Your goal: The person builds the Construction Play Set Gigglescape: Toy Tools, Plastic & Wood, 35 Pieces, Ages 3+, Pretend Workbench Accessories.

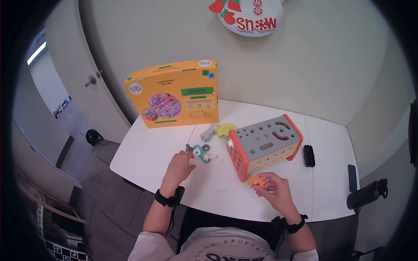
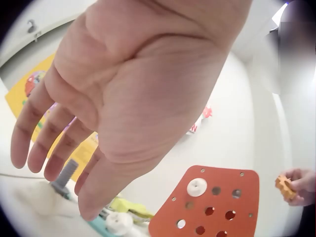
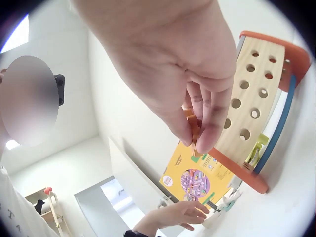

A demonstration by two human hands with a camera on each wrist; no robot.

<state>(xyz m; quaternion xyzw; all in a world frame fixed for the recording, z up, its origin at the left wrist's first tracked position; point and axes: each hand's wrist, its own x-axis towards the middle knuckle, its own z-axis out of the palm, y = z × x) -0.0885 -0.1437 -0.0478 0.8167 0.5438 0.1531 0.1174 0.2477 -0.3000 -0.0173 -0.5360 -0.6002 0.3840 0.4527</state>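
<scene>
My right hand (image 1: 278,191) pinches an orange toy gear (image 1: 256,182) between thumb and fingers, close to the near red corner of the toy workbench (image 1: 265,139). In the right wrist view the gear (image 3: 192,129) is partly hidden by the fingertips. Over the table's left part, my left hand (image 1: 179,167) has its fingers extended beside a grey toy bolt (image 1: 188,148). That bolt (image 2: 68,174) shows its threads past the fingers in the left wrist view. Close by lie a teal piece (image 1: 203,159) with a white nut (image 1: 197,152), a white screw (image 1: 211,157) and a dark grey ring (image 1: 206,148).
A yellow play set box (image 1: 174,95) stands at the back left of the white table (image 1: 209,191). Behind the small parts lie a grey piece (image 1: 210,132) and a yellow-green piece (image 1: 225,130). At right are a black case (image 1: 308,155), a phone (image 1: 352,177) and a black bottle (image 1: 366,194).
</scene>
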